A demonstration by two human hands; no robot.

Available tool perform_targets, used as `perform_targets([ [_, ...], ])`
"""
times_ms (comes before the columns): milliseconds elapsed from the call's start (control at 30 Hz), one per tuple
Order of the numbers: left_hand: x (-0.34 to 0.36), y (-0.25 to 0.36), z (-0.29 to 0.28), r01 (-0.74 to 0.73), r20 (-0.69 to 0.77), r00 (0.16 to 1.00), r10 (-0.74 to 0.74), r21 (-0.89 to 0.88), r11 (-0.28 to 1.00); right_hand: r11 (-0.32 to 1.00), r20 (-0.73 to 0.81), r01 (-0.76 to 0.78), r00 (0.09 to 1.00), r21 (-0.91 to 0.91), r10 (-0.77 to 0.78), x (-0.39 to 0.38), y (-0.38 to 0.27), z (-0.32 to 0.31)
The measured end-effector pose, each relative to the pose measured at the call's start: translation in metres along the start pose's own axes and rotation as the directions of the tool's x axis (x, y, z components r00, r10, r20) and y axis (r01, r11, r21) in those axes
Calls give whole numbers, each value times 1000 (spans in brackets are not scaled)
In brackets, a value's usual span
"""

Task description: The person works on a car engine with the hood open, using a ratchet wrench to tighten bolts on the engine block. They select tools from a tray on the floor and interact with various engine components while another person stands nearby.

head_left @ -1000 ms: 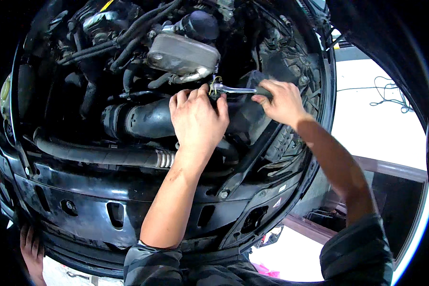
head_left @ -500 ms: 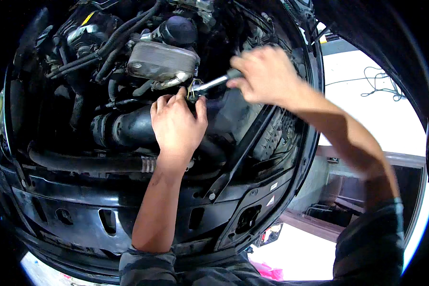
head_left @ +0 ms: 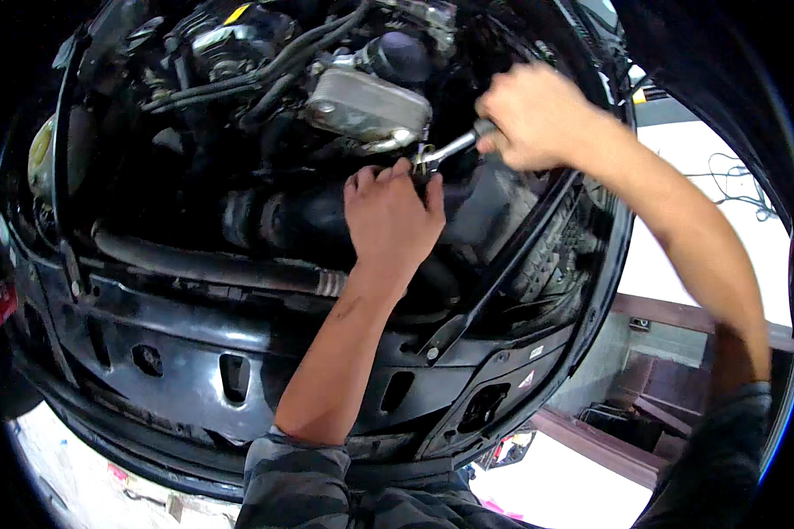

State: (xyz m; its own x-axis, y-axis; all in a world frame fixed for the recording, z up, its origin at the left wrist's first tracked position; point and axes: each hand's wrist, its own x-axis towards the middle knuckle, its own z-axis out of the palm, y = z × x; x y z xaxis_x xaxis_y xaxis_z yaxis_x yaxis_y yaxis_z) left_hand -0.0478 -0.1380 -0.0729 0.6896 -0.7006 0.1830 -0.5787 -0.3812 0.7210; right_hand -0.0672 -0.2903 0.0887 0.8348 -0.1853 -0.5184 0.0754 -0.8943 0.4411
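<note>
My right hand (head_left: 538,115) is closed round the dark handle of a ratchet wrench (head_left: 455,148). Its silver shaft slants down and left to a spot beside my left fingertips. My left hand (head_left: 395,216) is bent over that spot, index finger and thumb on either side of a small dark part with thin yellowish wires (head_left: 427,160). What those fingers grip is hidden beneath them. Just above lies a ribbed metal oil cooler (head_left: 368,102), next to a round black cap (head_left: 397,57). A wide black air duct (head_left: 304,219) runs to the left of my left hand.
Black hoses (head_left: 265,79) cross the engine bay at upper left. A dark brace (head_left: 494,273) slants down to the front panel (head_left: 185,326). On the right, beyond the fender, are a coiled black cable (head_left: 741,185) and a brown-framed opening (head_left: 670,379).
The whole view has shifted, so engine and hands sit further right in the picture. My right hand keeps hold of the ratchet wrench, and my left hand stays at its head.
</note>
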Motion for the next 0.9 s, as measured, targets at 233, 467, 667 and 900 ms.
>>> perform_targets([
  [233,-1,4,-4,-11,-26,1000,11,13,1000,998,-42,11,999,-69,-14,4,-13,-22],
  [467,-2,1,-8,-48,-25,999,47,-32,998,953,-275,-210,924,218,266,-37,-23,29],
  [667,-1,5,-6,-57,-25,998,56,-48,997,923,-403,-213,851,320,336,-46,-19,63],
  [900,1,7,-7,-46,-1,999,46,-75,996,896,-450,-198,809,398,378,-50,-18,78],
])
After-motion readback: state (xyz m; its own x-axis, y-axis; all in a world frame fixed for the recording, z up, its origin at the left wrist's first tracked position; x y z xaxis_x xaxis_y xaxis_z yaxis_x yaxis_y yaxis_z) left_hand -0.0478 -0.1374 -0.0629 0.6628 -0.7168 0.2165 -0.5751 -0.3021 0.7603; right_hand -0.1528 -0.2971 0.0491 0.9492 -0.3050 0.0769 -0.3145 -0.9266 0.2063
